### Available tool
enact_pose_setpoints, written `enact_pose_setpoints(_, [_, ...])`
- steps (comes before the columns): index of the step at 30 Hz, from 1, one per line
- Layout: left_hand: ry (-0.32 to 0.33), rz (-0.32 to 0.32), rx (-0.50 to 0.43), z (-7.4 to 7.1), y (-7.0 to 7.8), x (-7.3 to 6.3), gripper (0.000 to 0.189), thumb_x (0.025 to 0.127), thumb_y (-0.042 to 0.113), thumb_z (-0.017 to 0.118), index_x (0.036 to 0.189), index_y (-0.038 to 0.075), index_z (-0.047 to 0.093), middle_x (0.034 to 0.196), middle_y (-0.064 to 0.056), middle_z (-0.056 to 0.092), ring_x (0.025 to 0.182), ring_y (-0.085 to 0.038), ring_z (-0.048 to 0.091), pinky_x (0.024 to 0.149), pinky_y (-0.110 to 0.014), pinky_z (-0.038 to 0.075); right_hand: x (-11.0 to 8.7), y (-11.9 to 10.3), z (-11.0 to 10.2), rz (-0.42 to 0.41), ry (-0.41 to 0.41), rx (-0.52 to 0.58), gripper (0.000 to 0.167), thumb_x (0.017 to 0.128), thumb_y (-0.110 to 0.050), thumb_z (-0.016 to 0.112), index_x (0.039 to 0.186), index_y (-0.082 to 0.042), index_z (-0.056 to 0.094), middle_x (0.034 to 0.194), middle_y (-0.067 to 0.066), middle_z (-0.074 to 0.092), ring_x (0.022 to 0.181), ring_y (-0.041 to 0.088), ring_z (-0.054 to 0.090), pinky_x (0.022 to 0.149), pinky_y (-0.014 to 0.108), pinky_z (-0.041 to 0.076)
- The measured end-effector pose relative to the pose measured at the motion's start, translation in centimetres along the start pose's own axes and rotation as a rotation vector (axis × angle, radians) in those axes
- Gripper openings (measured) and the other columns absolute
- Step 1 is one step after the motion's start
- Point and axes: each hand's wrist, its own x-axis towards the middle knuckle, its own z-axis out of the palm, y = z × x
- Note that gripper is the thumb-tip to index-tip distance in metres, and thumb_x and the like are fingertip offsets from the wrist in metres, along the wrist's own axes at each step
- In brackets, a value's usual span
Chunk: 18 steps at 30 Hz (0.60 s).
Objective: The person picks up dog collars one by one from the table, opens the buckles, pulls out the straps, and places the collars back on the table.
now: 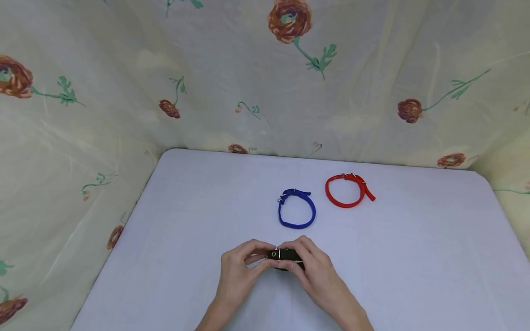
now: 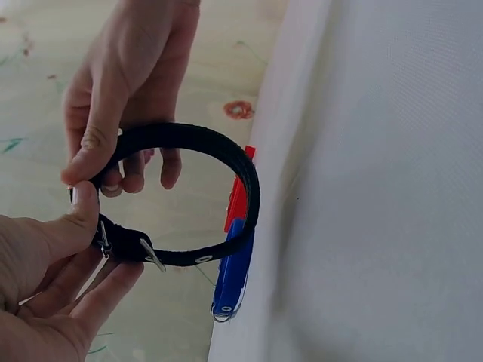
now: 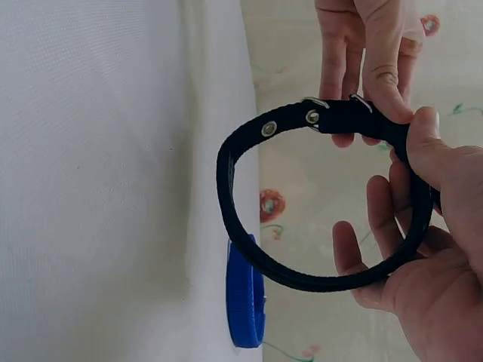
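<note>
Both hands hold a black pet collar (image 1: 291,254) above the near middle of the table, its loop standing open between them. My left hand (image 1: 239,271) pinches the band at the metal buckle end, thumb on the near side and fingers beyond. On the opposite side my right hand (image 1: 318,272) grips the band between thumb and fingers, the two thumb tips almost meeting. Metal eyelets and a buckle show along the black strap in the right wrist view. Past the hands lies a blue collar (image 1: 298,226), buckled into a loop, with a red collar (image 1: 346,205) to its right.
The white-covered table (image 1: 198,202) has rounded far corners. A pale curtain (image 1: 215,59) with printed flowers hangs behind its far edge and along both sides.
</note>
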Motion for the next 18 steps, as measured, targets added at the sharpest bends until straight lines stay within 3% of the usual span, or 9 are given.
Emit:
enact_pose_setpoints(10, [-0.017,0.031,0.047,-0.01,0.04,0.1,0.025,0.084,0.012,0.089,0.106,0.019,0.079,0.104,0.0,0.082,0.102,-0.021,0.082,0.086,-0.023,0.064,0.18,-0.37,-0.01,0.025,-0.01,0.051,0.023,0.102,-0.019,0.076,0.123,-0.02,0.067,0.11,-0.008,0.065,0.094,0.0,0.063,0.081,0.029,0.063])
enact_pose_setpoints(18, [-0.052,-0.053,-0.041,0.01,0.02,0.15,0.024,0.088,0.013,0.087,0.107,0.021,0.075,0.107,0.0,0.081,0.103,-0.02,0.082,0.084,-0.024,0.065,0.0,-0.21,-0.15,0.064,0.005,0.05,0.022,0.103,-0.02,0.075,0.124,-0.022,0.068,0.113,-0.012,0.064,0.097,-0.001,0.065,0.084,0.033,0.066])
